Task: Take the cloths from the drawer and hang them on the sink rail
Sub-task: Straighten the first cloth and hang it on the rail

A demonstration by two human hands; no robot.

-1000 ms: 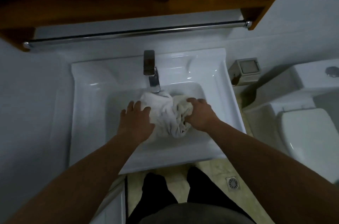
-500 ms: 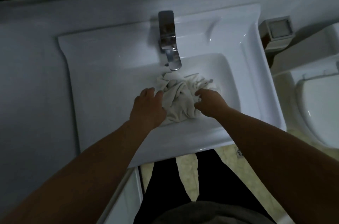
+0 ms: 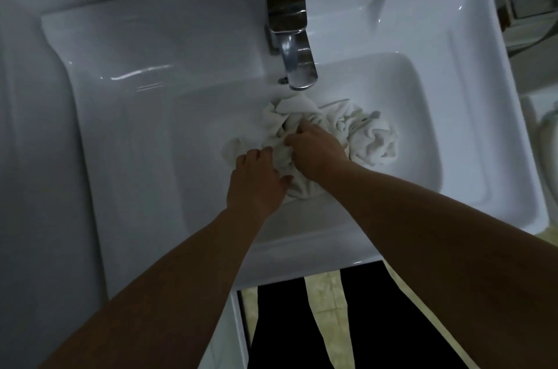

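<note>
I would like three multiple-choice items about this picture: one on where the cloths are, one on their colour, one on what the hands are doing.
1. Where do the cloths lie?
A. on the floor
B. in the sink basin, below the faucet
C. on a rail

2. What colour are the cloths?
A. white
B. red
C. black

3. What are the hands doing?
A. hanging idle
B. turning the faucet
C. both on the cloths

Key: 1 B, the crumpled pile sits in the basin under the spout. 2 A, the fabric is white. 3 C, the left hand and right hand are both on the pile.
</note>
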